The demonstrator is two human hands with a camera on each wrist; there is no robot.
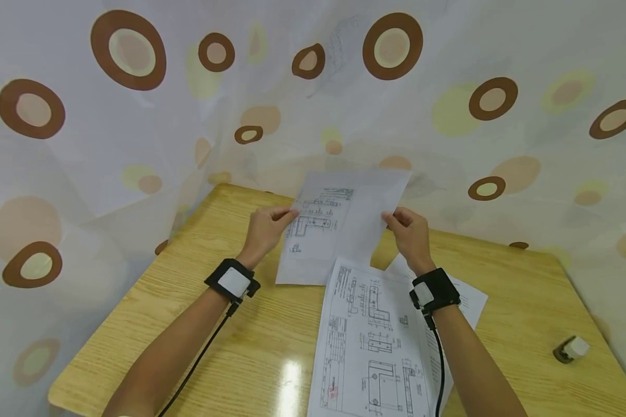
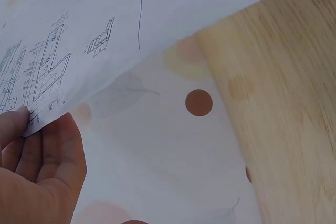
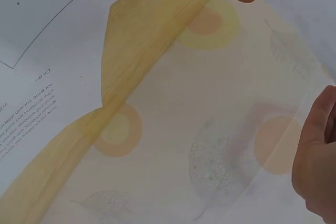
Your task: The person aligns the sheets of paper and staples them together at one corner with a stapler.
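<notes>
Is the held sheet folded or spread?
Spread: the held sheet extends between the left hand and right hand, its printed drawing exposed.

Held sheet (image 1: 357, 217) behind other papers (image 1: 355, 353) on table (image 1: 240, 353)

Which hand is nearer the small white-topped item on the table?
Right. The right hand pinches the raised sheet by its right edge, left of and beyond the item; the left hand pinches the opposite edge, farther left.
</notes>
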